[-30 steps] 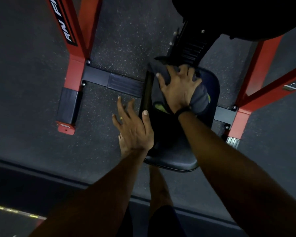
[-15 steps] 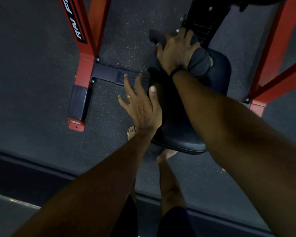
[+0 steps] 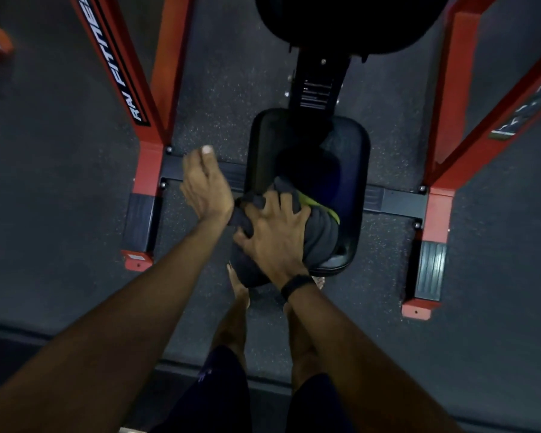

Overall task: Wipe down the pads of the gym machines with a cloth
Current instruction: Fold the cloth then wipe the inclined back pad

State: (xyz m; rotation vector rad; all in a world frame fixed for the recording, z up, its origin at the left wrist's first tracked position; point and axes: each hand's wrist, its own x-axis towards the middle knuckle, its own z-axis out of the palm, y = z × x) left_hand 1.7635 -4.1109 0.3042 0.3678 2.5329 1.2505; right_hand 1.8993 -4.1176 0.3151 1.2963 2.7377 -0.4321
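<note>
bare legs [image 3: 231,323] and dark shorts [image 3: 219,395] at bottom of view, feet on the speckled rubber floor [image 3: 60,214] just under the near edge of the seat pad [image 3: 353,170].

right hand [image 3: 275,235] is flat-ish on the grey cloth [image 3: 320,235], fingers spread and curled over the bunched fabric, thumb tucked into the near-left fold, so the grip is grasping the cloth and pressing it onto the pad. black band [image 3: 295,285] on that wrist.

cloth sits on the near half of the seat pad, draped over its near-left edge; a yellow-green strip [image 3: 319,203] shows on its far side (trim or a second layer, cannot tell).

left hand [image 3: 205,182] is just left of the pad, beside the cloth, fingers loosely curled, grip released, holding nothing. whether it touches the pad edge is not clear.

far half of the pad is bare, dark and glossy. black post [image 3: 317,85] rises from its far end to a second dark pad [image 3: 350,23] at the top of view.

black crossbar [image 3: 394,198] runs under the seat to the red frame: left upright [image 3: 150,120] with white lettering on a black stripe, right upright [image 3: 450,98] similar, both ending in black-capped feet.
</note>
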